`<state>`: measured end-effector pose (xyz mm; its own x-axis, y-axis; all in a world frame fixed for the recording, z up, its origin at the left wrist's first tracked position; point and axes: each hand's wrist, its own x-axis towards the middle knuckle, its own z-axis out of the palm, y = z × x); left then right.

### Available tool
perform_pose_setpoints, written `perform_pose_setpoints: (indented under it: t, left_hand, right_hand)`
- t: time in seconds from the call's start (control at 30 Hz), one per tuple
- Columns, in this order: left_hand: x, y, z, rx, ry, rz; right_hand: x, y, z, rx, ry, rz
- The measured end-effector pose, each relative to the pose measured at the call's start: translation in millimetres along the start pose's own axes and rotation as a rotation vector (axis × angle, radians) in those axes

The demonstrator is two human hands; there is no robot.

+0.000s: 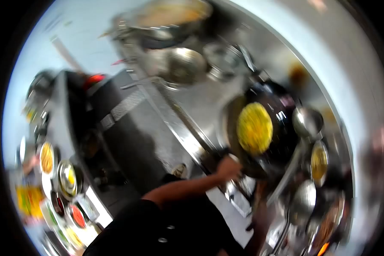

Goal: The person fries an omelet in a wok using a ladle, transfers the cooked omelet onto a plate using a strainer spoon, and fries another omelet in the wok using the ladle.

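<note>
While the yellow food [255, 128] sits in the dark pan [283, 138], ahead and to the right of the left hand [230, 168], the right hand [261, 213] is farther from it. Blur means I can't tell whether either hand grips anything.

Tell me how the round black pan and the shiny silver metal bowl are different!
The round black pan is dark; the shiny silver metal bowl is pale. The pan looks larger than the bowl. The pan holds flat yellow food; none shows in the bowl. Both look round.
</note>
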<state>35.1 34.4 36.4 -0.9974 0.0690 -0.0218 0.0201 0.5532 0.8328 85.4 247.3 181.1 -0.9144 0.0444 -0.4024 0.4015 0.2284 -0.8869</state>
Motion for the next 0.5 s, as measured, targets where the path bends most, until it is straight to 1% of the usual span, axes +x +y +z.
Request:
perform_pose_setpoints:
  t: [0.03,0.07,0.1,0.17,0.2,0.27,0.3,0.37,0.43,0.47,0.5]
  left_hand:
    - [-10,8,-10,0.202,-0.249,-0.222]
    - [-30,8,-20,-0.283,-0.101,-0.440]
    - [-51,9,-29,-0.770,0.146,-0.596]
    - [-82,-4,-33,-1.325,0.303,-0.682]
    - [-84,-5,-49,-1.329,0.250,-0.778]
    - [-83,1,-85,-1.333,0.158,-0.990]
    - [-74,-10,-92,-1.442,0.136,-0.939]
    - [-43,21,-123,-1.255,0.047,-0.866]
    - [-3,14,-102,-1.097,0.029,-0.720]
    - [13,13,-84,-0.964,0.025,-0.683]
    - [19,24,-71,-0.895,0.068,-0.705]
  right_hand:
    - [-3,0,-2,0.014,0.016,0.020]
    - [2,5,-3,0.022,0.030,-0.005]
    - [0,-5,3,-0.004,0.061,0.065]
    - [0,-3,-3,-0.033,0.040,0.056]
    - [-3,-8,-5,-0.006,0.036,0.104]
    - [-5,2,-14,0.010,0.027,0.098]
    - [-5,7,-15,0.017,0.009,0.087]
    - [-2,10,-12,-0.010,0.004,0.103]
    - [1,10,-7,-0.017,0.005,0.095]
    - [3,9,-5,-0.044,0.008,0.081]
    - [5,9,-3,-0.056,0.002,0.077]
